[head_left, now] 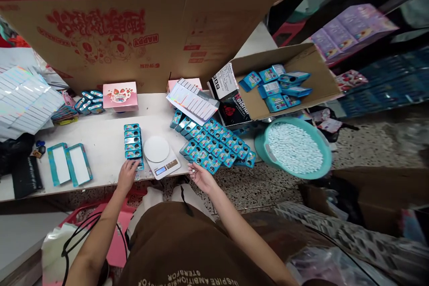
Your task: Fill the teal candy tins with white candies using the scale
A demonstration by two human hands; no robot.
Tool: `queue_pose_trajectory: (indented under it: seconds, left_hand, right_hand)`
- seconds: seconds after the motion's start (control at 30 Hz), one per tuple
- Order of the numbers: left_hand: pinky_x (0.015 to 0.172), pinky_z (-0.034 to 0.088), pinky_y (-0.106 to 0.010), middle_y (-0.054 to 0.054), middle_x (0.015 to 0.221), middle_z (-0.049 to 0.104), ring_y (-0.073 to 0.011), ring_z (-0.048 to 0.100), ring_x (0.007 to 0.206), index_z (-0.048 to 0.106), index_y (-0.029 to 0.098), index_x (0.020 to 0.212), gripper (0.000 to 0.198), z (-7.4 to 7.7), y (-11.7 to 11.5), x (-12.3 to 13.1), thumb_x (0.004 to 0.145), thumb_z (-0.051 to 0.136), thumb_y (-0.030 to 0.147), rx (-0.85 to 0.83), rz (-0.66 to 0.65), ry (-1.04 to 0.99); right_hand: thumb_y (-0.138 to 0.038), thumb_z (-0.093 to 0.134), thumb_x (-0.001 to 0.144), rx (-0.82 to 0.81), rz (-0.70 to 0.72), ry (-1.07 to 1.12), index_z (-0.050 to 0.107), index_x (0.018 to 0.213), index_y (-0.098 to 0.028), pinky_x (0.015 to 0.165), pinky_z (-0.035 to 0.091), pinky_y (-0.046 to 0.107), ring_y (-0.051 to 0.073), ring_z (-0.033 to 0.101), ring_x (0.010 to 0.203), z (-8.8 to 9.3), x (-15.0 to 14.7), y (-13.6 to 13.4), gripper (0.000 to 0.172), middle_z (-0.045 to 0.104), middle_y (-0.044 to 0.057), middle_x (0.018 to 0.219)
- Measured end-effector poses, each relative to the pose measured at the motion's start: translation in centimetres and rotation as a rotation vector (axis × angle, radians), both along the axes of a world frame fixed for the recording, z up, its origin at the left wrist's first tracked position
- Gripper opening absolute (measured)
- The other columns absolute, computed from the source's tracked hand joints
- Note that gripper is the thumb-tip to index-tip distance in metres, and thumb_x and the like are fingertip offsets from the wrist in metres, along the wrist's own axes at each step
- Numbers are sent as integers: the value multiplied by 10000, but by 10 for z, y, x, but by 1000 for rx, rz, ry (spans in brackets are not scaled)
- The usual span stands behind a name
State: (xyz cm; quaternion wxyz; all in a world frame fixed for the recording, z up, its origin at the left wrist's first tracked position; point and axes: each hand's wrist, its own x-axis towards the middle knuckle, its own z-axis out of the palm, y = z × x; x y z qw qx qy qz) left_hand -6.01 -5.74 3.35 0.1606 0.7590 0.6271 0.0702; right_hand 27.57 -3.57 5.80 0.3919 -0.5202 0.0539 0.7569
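Note:
A column of small blue boxes [132, 140] with dark round holes stands left of the white kitchen scale [161, 161]. At the near end of that column, my left hand [127, 176] has its fingers closed against the last small blue box [140, 166]. The scale's round plate holds nothing and its display is lit. My right hand [203, 178] is at the table's front edge, right of the scale, with thumb and forefinger pinched on a tiny white piece [193, 170]. Just beyond it lies a block of many similar blue boxes [214, 143].
A green tub [268, 154] of small white pieces stands at right. Behind it, an open carton [321, 69] holds blue packs. A large cardboard box [174, 49] walls the table's back. Two blue trays [87, 170], a pink box [120, 97] and shiny sheets [25, 98] lie left.

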Motion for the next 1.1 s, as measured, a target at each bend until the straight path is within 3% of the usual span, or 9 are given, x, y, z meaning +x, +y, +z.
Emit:
queue_pose_trajectory:
  seconds: [0.1,0.2,0.43,0.57,0.67,0.77,0.9,1.03,1.1]
  left_hand:
    - [1056,263,-534,-78,1395,431,-300,338,1312,476,332,1286,478,-2,4,-9,823,467,215,18,-20,125]
    - [1098,139,-565,-62,1473,309,-280,217,1381,352,314,1379,546,-4,12,-22,843,417,231,17,-62,210]
    - [1132,97,-499,-87,1508,193,-220,109,1409,172,190,1449,609,-6,25,-23,878,342,313,13,-155,285]
    - [1127,93,-514,-98,1516,164,-258,73,1412,155,169,1451,730,3,10,-5,850,378,517,39,-57,323]
    - [1123,98,-524,-121,1519,132,-273,69,1411,123,143,1454,794,4,1,12,839,359,585,108,63,312]
    - [1125,131,-502,-137,1516,134,-266,83,1410,89,110,1454,780,-6,-5,28,863,321,562,130,146,279]
    - [1119,197,-451,-110,1518,164,-251,121,1405,90,120,1455,757,-24,-9,42,872,315,547,83,75,173]
    - [1118,198,-449,-111,1510,206,-245,136,1403,78,141,1457,742,-21,-11,29,877,336,525,108,119,72]
    - [1113,199,-461,-135,1488,253,-250,151,1398,84,139,1454,702,-14,-14,2,891,344,468,173,300,53]
  right_hand:
    - [-221,647,767,8,3,22,661,746,-128,413,440,132,54,530,476,-1,-2,-3,96,596,12,598]
    - [-215,638,773,3,0,24,664,738,-126,409,434,130,52,529,473,-1,-5,-3,99,596,13,597]
    - [-191,584,809,-35,30,-23,663,731,-133,417,434,135,52,518,476,-2,-16,-1,126,593,18,603]
    - [-211,599,795,-12,132,-41,655,726,-139,403,399,137,45,472,459,-8,-33,1,114,559,5,581]
    - [-282,637,761,27,308,-86,648,732,-146,330,274,151,36,359,391,-15,-53,4,139,449,-36,502]
    - [-335,639,736,60,489,-185,648,731,-127,333,187,157,26,305,376,-20,-78,6,209,394,-57,488]
    - [-378,619,717,130,651,-251,648,730,-111,377,190,169,30,325,397,-20,-107,11,269,409,-54,505]
    - [-406,591,699,143,736,-340,635,758,-122,401,178,186,41,316,396,-23,-121,17,294,382,-68,497]
    - [-417,573,699,150,783,-391,622,757,-134,403,156,197,48,294,384,-25,-127,20,293,354,-79,477]
